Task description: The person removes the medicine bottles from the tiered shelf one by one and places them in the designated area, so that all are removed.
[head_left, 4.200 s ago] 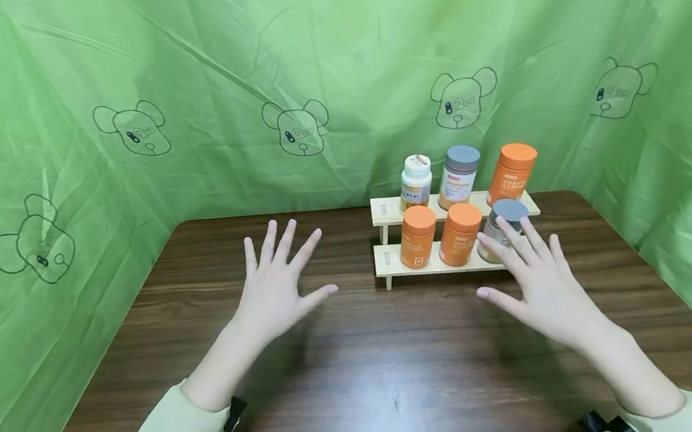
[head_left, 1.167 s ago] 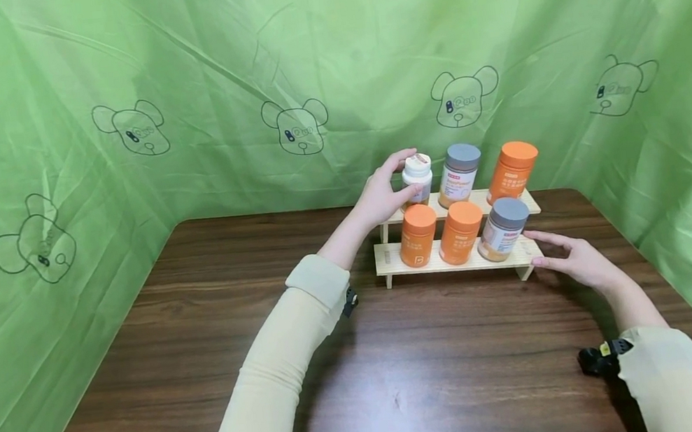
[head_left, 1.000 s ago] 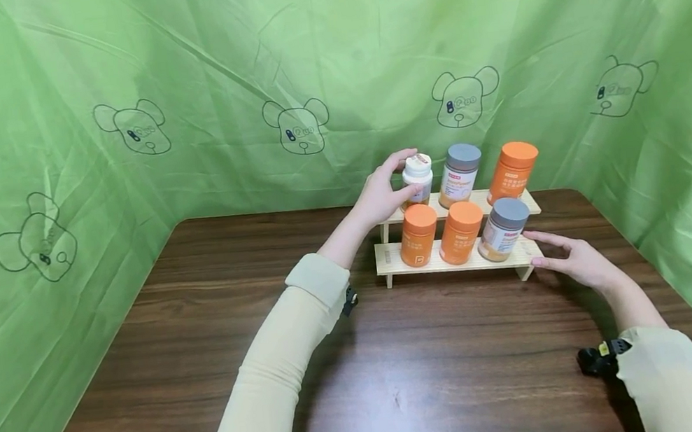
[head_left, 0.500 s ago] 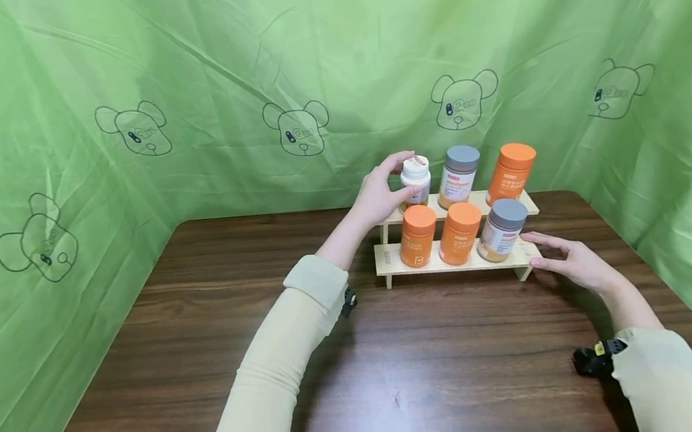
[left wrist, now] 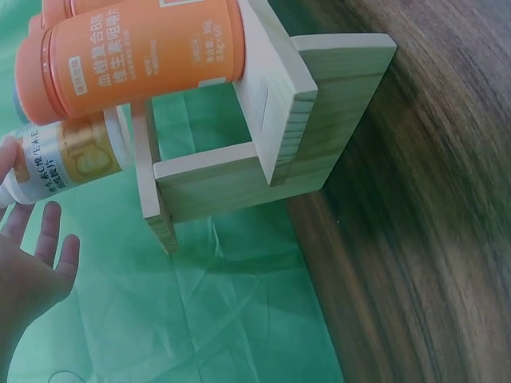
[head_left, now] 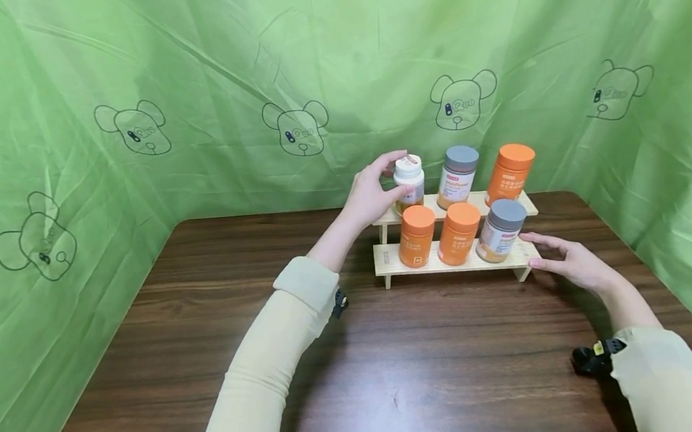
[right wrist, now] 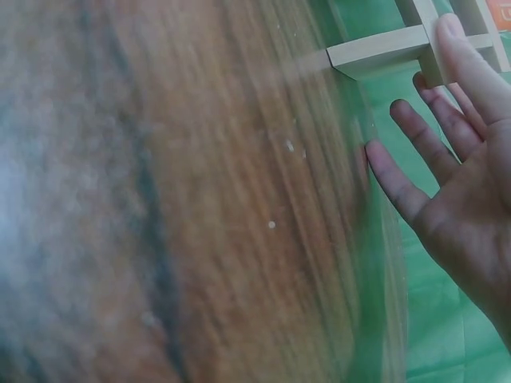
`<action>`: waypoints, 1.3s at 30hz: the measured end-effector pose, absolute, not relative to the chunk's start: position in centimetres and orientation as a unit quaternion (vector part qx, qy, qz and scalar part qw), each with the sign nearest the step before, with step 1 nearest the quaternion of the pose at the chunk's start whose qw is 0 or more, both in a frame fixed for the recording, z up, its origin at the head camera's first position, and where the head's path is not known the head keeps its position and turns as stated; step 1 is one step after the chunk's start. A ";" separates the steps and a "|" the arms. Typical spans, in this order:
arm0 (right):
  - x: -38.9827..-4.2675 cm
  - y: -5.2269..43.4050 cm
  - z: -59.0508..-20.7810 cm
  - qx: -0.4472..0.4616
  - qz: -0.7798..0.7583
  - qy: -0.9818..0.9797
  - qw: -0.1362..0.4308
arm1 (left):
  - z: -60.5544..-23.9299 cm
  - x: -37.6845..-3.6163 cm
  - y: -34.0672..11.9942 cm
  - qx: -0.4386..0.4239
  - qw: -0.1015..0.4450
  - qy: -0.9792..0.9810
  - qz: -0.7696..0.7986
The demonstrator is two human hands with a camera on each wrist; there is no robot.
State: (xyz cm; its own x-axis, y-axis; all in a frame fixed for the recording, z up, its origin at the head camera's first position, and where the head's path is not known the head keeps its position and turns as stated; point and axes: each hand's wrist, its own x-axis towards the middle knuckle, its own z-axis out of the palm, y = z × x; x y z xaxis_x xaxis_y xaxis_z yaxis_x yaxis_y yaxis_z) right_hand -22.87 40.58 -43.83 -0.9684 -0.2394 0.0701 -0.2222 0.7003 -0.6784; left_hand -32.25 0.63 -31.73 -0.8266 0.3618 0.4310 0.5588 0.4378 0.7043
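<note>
In the head view, a two-tier wooden rack (head_left: 459, 267) stands on the table at right of centre. My left hand (head_left: 369, 191) grips a white supplement bottle (head_left: 410, 175) at the left end of the upper tier, thumb in front and fingers behind. Its orange-and-white label shows in the left wrist view, on the white bottle (left wrist: 72, 155); the fingers (left wrist: 49, 231) below it curl loosely. My right hand (head_left: 575, 263) pinches the right end of the lower tier. In the right wrist view, the thumb (right wrist: 471, 68) lies on the rack (right wrist: 383, 49) and the other fingers spread behind.
Beside the white bottle stand a grey-capped jar (head_left: 457, 176) and an orange jar (head_left: 509, 172). On the lower tier are two orange jars (head_left: 417, 236) and another grey-capped jar (head_left: 501, 230). Green cloth (head_left: 215, 117) hangs behind and beside the dark wooden table (head_left: 362, 369).
From open above the table, both hands have reached the rack: left onto the white bottle, right onto the lower tier's end. Over the last half second, the left hand and bottle shift slightly left.
</note>
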 end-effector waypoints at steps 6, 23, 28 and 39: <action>-23.0 40.7 -43.9 -0.130 -0.376 0.917 0.017 | -31.0 -31.7 -0.3 -0.266 0.111 -0.835 -0.468; -23.1 40.6 -43.5 -0.128 -0.384 0.914 0.037 | -30.8 -32.0 -4.6 -0.265 0.159 -0.819 -0.483; -23.2 40.6 -43.4 -0.118 -0.380 0.916 0.051 | -30.6 -32.4 -6.3 -0.264 0.156 -0.818 -0.487; -23.2 40.6 -43.2 -0.112 -0.386 0.914 0.057 | -31.4 -33.3 -9.1 -0.254 0.163 -0.840 -0.451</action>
State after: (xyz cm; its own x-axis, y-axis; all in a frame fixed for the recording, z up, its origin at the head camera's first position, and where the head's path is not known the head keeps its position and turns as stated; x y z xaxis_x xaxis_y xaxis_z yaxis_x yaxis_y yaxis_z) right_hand -23.24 40.58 -43.21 -0.9686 -0.2479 -0.0174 -0.1603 0.6767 -0.7186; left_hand -33.34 -9.05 -31.38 -0.8184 0.2792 0.5022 0.5729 0.4642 0.6755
